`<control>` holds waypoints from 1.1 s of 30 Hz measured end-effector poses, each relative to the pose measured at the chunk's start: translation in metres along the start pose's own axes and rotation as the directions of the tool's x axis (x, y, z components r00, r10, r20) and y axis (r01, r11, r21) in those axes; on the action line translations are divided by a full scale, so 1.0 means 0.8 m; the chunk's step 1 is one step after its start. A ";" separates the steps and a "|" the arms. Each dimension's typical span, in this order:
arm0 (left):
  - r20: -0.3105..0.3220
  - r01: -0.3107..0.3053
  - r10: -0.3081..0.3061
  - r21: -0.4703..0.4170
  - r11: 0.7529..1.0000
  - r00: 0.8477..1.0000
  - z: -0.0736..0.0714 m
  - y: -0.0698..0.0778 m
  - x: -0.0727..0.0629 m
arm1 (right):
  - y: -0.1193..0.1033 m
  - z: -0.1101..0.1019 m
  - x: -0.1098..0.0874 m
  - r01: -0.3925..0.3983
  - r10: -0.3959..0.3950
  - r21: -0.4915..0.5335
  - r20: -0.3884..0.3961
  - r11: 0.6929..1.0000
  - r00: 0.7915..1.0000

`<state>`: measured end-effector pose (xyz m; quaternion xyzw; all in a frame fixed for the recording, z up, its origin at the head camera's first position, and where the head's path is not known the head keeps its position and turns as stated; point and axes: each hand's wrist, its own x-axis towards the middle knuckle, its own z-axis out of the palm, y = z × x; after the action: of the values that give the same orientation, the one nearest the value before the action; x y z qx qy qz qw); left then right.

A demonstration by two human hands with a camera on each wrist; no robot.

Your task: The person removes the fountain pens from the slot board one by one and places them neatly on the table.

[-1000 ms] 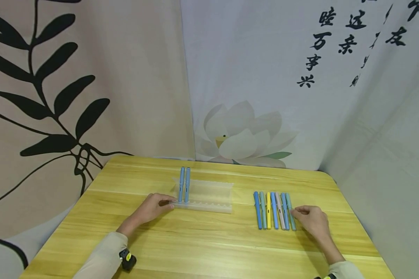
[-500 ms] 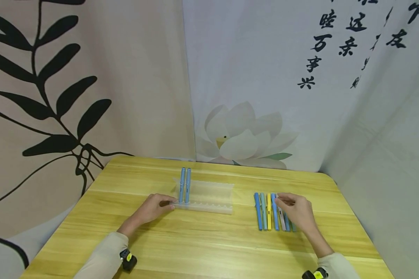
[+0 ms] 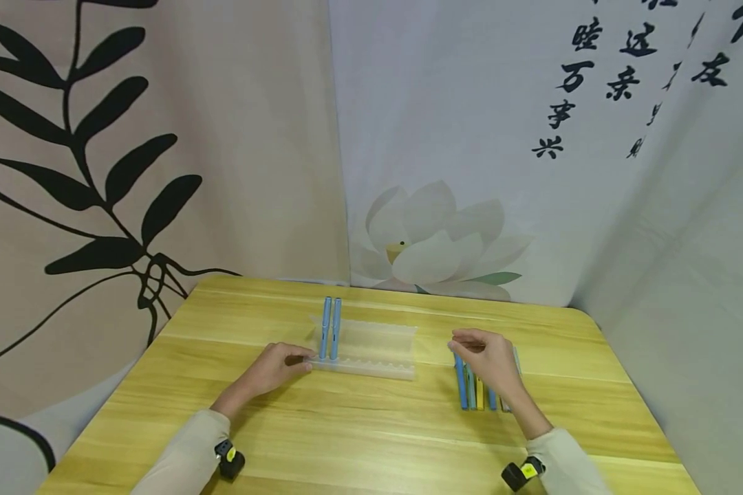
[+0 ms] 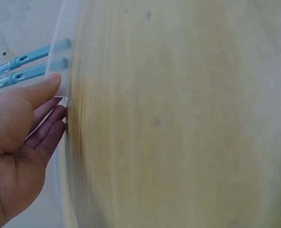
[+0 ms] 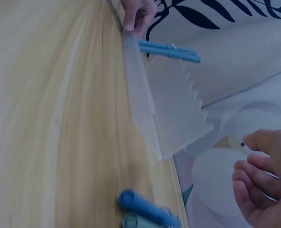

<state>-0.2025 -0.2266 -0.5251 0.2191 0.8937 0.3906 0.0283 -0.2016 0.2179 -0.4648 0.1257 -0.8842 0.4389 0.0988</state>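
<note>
My left hand (image 3: pixel 275 368) holds the left end of a clear pen rack (image 3: pixel 378 344); in the left wrist view the thumb lies on its edge (image 4: pixel 62 28). Two blue pens (image 3: pixel 325 326) lean side by side in the rack's leftmost slots. My right hand (image 3: pixel 489 357) is over the row of pens on the table, near the top of the leftmost blue pen (image 3: pixel 461 385). In the right wrist view its fingers (image 5: pixel 256 178) are loosely bent, with nothing between them and the thumb. The hand partly hides the row, including a teal pen (image 3: pixel 470 392) and a yellow pen (image 3: pixel 479 393).
The wooden table (image 3: pixel 347 426) has a curtain (image 3: pixel 272 172) behind it, printed with leaves, a lotus and characters. Bare tabletop lies between the rack and the pen row. More notched slots run along the rack to the right of its pens.
My right hand has moved left across the pen row, from the rightmost teal pen to the leftmost blue one. My left hand and the rack stay in place.
</note>
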 end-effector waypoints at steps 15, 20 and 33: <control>0.004 -0.010 0.010 -0.015 1.000 1.000 -0.002 0.004 0.000 | -0.041 0.062 0.022 0.024 -0.035 0.184 0.056 0.983 0.998; 0.002 -0.008 0.008 -0.014 1.000 1.000 -0.002 0.003 -0.001 | -0.055 0.086 0.027 0.034 -0.051 0.206 0.081 0.978 0.995; -0.001 -0.006 0.006 -0.015 1.000 1.000 -0.001 0.003 0.000 | -0.071 0.144 0.036 0.051 -0.089 0.249 0.143 0.967 0.986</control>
<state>-0.2016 -0.2261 -0.5230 0.2212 0.8901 0.3974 0.0283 -0.2186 0.0890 -0.4828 0.2016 -0.8234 0.5296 0.0300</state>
